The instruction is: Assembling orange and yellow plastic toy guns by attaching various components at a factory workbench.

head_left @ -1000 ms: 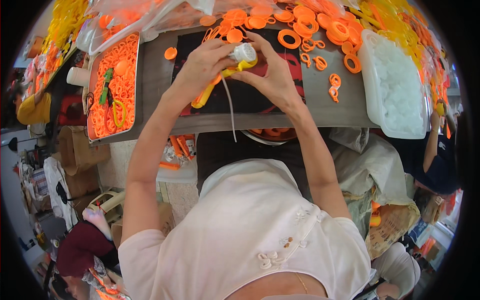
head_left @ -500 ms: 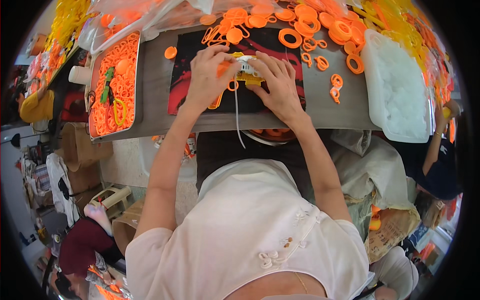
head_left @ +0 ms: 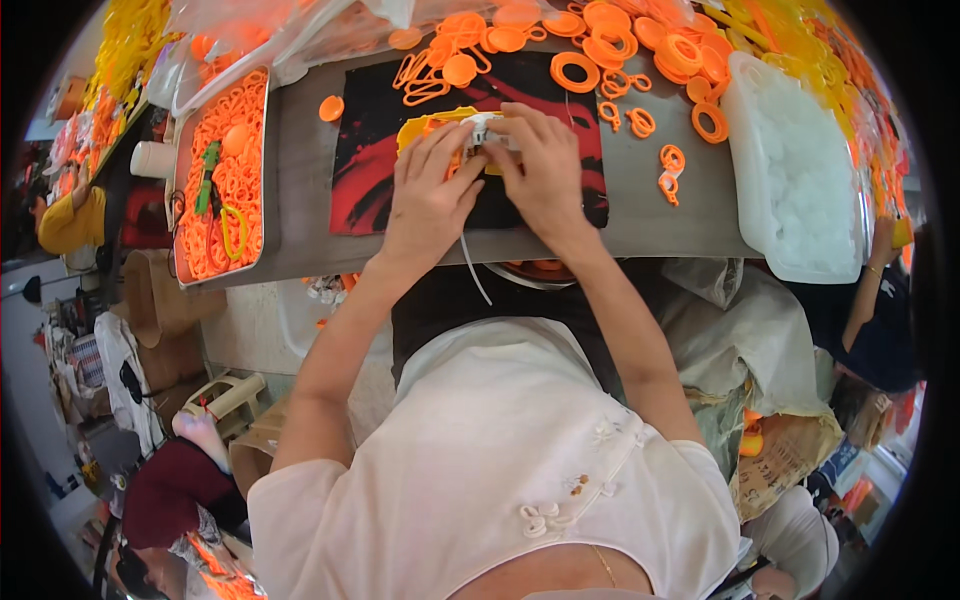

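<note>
Over a black and red mat, both my hands meet at a small white plastic part. My left hand has its fingers closed around the part's left side and a yellow and orange plastic piece next to it. My right hand pinches the white part from the right, thumb underneath. A thin white cord hangs from between the hands over the table's near edge. My fingers hide much of the pieces, so how they join cannot be seen.
A tray of orange links at left holds green-handled snips. Orange rings and discs lie along the back. A white tub of translucent pieces stands at right. Other people work at both sides.
Both hands have drawn closer together, the left turning inward over the pieces. The yellow piece has shifted left and turned, and the white part is now more covered by fingers.
</note>
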The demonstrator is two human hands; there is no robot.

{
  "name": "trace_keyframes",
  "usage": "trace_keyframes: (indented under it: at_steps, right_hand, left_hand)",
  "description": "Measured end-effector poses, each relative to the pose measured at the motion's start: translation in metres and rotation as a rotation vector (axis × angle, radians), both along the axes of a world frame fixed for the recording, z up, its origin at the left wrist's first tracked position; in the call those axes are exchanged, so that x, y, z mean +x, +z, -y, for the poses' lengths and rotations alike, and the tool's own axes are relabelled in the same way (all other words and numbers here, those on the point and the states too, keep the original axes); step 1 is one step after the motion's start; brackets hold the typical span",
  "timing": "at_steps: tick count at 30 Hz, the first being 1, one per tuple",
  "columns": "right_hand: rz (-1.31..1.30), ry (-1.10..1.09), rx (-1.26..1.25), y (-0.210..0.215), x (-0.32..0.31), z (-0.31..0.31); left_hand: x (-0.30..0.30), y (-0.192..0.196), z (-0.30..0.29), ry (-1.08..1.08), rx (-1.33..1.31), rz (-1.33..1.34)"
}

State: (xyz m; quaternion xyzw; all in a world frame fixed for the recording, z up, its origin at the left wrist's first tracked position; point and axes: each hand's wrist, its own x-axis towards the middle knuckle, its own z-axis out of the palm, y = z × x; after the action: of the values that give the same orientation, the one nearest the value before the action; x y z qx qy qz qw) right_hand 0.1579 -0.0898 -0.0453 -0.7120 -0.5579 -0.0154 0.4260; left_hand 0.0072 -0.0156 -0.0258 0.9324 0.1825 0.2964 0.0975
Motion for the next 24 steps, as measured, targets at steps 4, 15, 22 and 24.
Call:
trace_keyframes:
  at_steps: [4,15,22,24]
  right_hand:
    - [-0.084,0.01,0.084,-0.002,-0.011,-0.001]
    - [-0.19,0.104,0.061,0.004,-0.012,0.008]
    - [-0.192,0.03,0.015,0.017,0.023,0.039]
    - [-0.219,0.023,0.004,0.022,0.03,0.03]
  left_hand:
    - [-0.008,0.008,-0.016,-0.013,-0.108,0.052]
    - [-0.005,0.008,-0.007,-0.015,0.005,-0.002]
    - [-0.071,0.008,-0.045,0.272,0.119,-0.1]
    - [-0.088,-0.007,-0.078,0.323,0.016,-0.017]
